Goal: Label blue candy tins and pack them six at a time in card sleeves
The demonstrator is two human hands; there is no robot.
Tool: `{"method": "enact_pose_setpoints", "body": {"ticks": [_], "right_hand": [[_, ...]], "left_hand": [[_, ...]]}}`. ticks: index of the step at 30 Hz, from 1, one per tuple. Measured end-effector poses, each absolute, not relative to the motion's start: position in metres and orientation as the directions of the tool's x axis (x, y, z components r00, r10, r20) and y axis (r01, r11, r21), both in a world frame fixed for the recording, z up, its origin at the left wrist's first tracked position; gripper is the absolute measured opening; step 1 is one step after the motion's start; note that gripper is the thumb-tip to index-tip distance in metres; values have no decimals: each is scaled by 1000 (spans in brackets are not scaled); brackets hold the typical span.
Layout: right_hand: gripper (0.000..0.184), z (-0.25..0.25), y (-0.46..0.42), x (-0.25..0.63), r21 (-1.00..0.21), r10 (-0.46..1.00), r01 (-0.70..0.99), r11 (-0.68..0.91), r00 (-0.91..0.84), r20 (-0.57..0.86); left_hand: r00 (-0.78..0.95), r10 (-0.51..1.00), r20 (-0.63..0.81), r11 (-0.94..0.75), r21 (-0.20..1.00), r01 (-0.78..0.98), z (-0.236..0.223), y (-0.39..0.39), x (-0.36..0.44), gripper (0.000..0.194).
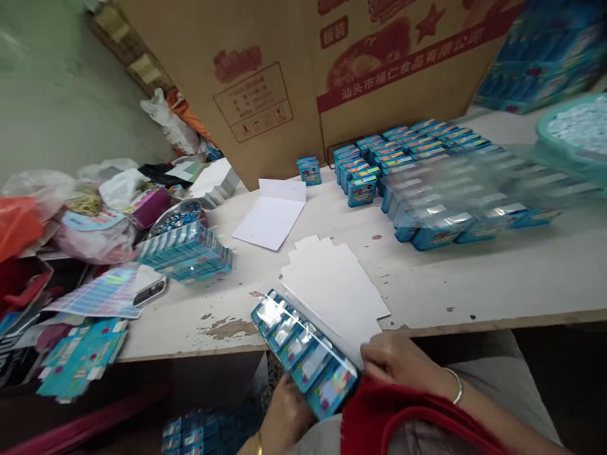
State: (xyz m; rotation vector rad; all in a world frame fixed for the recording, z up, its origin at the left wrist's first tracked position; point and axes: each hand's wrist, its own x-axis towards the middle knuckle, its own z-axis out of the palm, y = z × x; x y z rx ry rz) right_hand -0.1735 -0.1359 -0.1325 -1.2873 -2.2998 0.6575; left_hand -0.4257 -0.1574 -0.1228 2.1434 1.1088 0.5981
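Reading the view as a clock face: at six o'clock, held across the table's (pixel 427 291) near edge in view, one shiny wrapped pack (pixel 306 354) of blue boxes, long axis slanting, far end toward ten or eleven, near end toward four or five. Impossible to tell whether touching the tabletop. Clasped from the lower-left side by the left hand (pixel 287 407), fingers closed narrow around the edge. At the near end, toward five, the right hand (pixel 389 363), fingers curled in narrow; cannot tell whether pinching the film. To count: five box faces in the pack; two bracelets, one per wrist; one red cloth (pixel 379 414) at five, below the right forearm. Just beyond the pack, one fanned pile of white sheets (pixel 332 284), too overlapped to count. Near centre, toward ten, one creased white card (pixel 272 215). At nine, one wrapped bundle (pixel 187 253) of blue boxes; between eight and nine, one phone-like object (pixel 150 292). At twelve, one large brown carton (pixel 265 82), with two small boxes (pixel 309 170) in front. From one to three, many blue boxes in rows (pixel 408 170), partly under blurred clear film; beyond, one turquoise basin (pixel 564 142) of pale pieces.
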Motion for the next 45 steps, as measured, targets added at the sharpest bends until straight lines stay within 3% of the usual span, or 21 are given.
{"method": "enact_pose_setpoints", "body": {"ticks": [4, 7, 8, 10, 12, 13, 15, 17, 25, 31, 40, 45], "right_hand": [[35, -119, -85, -147, -710, 991, 690, 137, -99, 96], [36, -114, -61, -124, -870, 996, 492, -33, 87, 11], [38, -113, -58, -119, -911, 991, 406, -80, 135, -27], [43, -112, -59, -115, -951, 978, 281, -129, 197, -75], [44, -113, -63, -121, -963, 980, 247, -110, 188, -63], [44, -114, -66, -125, -966, 983, 243, -84, 178, -41], [44, -117, -69, -134, -974, 984, 220, -47, 178, -7], [45, -120, -71, -140, -985, 980, 167, -43, 197, -10], [50, -109, -77, -146, -968, 940, -115, -224, 238, -246], [51, -98, -82, -157, -948, 921, -180, -264, 245, -303], [52, -73, -74, -191, -945, 938, -169, -281, 161, -308], [46, -14, -26, -253, -969, 988, -198, -151, -14, -151]], "left_hand": [[622, 773, 126, -563, 588, 581, -99, -124, -364, 26], [555, 799, 231, -557, 631, 540, -84, -98, -347, 18], [422, 855, 303, -507, 657, 557, -82, -90, -352, 20], [-16, 922, 386, -299, 741, 601, -84, -75, -375, 29], [-354, 894, 274, -66, 863, 502, -92, -63, -402, 40], [-410, 900, 148, 25, 921, 389, -97, -59, -414, 44], [-356, 929, -99, 160, 976, 148, -105, -57, -426, 45], [-260, 945, -200, 207, 978, 0, -111, -60, -425, 41], [-265, 956, -127, 110, 991, -77, -105, -64, -410, 35], [-268, 957, -111, 92, 992, -82, -98, -61, -421, 39], [-387, 918, -82, 60, 996, -70, -62, -64, -458, 37], [-495, 865, 81, -73, 997, 37, 5, -42, -530, 34]]}}
